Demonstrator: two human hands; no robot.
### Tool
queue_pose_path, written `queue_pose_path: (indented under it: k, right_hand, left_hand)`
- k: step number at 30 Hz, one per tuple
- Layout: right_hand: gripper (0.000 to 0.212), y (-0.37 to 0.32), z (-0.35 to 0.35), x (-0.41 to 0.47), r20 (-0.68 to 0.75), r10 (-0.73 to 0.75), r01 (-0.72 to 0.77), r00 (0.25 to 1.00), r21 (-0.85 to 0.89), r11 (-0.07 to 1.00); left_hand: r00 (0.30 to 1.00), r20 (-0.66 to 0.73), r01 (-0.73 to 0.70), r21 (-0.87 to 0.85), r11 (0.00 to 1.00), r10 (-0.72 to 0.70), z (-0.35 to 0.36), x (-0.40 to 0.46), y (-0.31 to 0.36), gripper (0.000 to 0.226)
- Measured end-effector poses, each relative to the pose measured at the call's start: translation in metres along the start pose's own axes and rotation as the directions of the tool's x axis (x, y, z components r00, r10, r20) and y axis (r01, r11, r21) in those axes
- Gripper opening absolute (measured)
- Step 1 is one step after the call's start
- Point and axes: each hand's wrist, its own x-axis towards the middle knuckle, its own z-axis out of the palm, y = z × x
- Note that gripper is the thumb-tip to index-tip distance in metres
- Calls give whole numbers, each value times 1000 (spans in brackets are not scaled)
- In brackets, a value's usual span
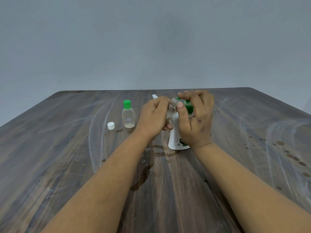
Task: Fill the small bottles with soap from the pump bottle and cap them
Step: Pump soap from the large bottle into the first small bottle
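Both forearms reach in from the near edge over the table (67,165), a dark wood-grain surface marked with pale smears and brown spots.

Pump bottle (176,138): white body, green pump head, upright on the table near its middle, largely hidden behind the right hand. A brown ring stain lies on the table just in front of its base.

Right hand (195,118): raised over the pump head, fingers curled down across the green top, thumb pointing up beside the neck of the small bottle. Whether the fingers press the pump cannot be told.

Left hand (154,116): fingers wrapped round an uncapped clear bottle (172,106), held tilted with its threaded mouth up against the green spout. Pale liquid shows in its lower part.

Capped bottle (128,115): clear, green cap, upright on the table left of the left hand, apart from it, with a little pale liquid at the bottom.

White cap (111,125): on the table just left of the capped bottle, not touching it
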Motion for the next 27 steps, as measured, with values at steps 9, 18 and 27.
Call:
queue_pose_path:
  k: [9,18,27]
  right_hand:
    - [42,1,-2,-3,45,-36,36,998,-6,999]
    - [30,3,-1,-1,6,-22,22,1000,3,1000]
    - [35,-1,-2,0,30,-21,21,999,7,1000]
  left_hand:
    - [1000,-4,8,-8,1000,-8,1,-1,0,35]
    - [1000,2,8,-11,1000,-8,0,1,0,36]
    - [1000,1,0,-2,1000,0,0,1,-1,38]
